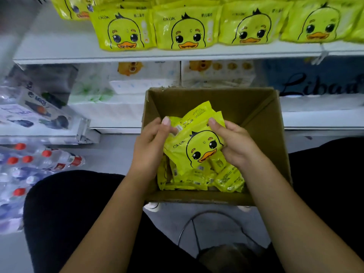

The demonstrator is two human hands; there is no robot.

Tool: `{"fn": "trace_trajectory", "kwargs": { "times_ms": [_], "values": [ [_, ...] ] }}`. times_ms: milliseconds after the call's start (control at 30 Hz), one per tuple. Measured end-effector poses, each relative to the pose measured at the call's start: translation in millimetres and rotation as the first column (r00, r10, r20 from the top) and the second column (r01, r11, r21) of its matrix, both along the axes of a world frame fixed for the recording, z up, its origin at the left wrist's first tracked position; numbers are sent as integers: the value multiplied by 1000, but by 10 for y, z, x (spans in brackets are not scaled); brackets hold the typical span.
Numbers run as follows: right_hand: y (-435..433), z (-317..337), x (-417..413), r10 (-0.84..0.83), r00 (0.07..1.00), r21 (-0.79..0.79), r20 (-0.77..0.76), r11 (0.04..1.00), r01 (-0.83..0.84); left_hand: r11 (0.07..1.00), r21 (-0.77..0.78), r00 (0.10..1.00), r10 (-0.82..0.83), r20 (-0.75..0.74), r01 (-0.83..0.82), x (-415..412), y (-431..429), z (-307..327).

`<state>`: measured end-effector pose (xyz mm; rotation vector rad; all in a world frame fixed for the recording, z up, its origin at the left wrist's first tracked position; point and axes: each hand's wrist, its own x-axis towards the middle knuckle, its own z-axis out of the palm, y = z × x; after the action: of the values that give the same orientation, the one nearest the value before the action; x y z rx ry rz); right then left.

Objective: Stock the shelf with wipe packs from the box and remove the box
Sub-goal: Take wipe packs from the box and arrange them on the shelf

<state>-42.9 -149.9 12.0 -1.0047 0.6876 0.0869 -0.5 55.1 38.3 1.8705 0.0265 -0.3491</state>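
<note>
An open cardboard box point(254, 107) stands on the floor between my knees, below the shelf. Inside it lie several yellow wipe packs point(226, 178) printed with a duck face. A small stack of these packs point(197, 142) is lifted inside the box, the front one showing its duck face. My left hand point(151, 142) grips the stack's left edge and my right hand point(234, 142) grips its right edge. On the white shelf point(59, 50) above, a row of the same yellow duck packs point(187, 30) stands upright, facing out.
Lower shelves hold white tissue packs point(145, 77) and a blue pack with script lettering point(315, 83). Bundled water bottles with red caps point(35, 160) lie on the floor at left. A black cable point(189, 225) loops on the floor in front of the box. My dark-trousered knees flank the box.
</note>
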Motion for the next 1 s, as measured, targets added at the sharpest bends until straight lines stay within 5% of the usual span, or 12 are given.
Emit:
{"fn": "trace_trajectory", "kwargs": {
  "times_ms": [100,167,300,500,1000],
  "values": [
    [-12,180,-117,-26,998,89,62,996,21,908,-418,941,-120,-316,-25,-296,-24,125],
    [24,300,-178,3,996,77,92,997,-10,808,-578,909,-150,-388,-114,-494,-132,229],
    [67,380,-305,-35,994,39,105,999,31,837,-449,920,150,-363,-313,-727,-287,266],
    [-2,425,-479,-42,989,-91,141,994,55,947,-97,952,303,-52,-307,-925,-327,288],
    [-222,424,-479,-228,966,73,122,973,220,917,-210,940,336,-53,-340,-1031,-402,283]
  ]
}}
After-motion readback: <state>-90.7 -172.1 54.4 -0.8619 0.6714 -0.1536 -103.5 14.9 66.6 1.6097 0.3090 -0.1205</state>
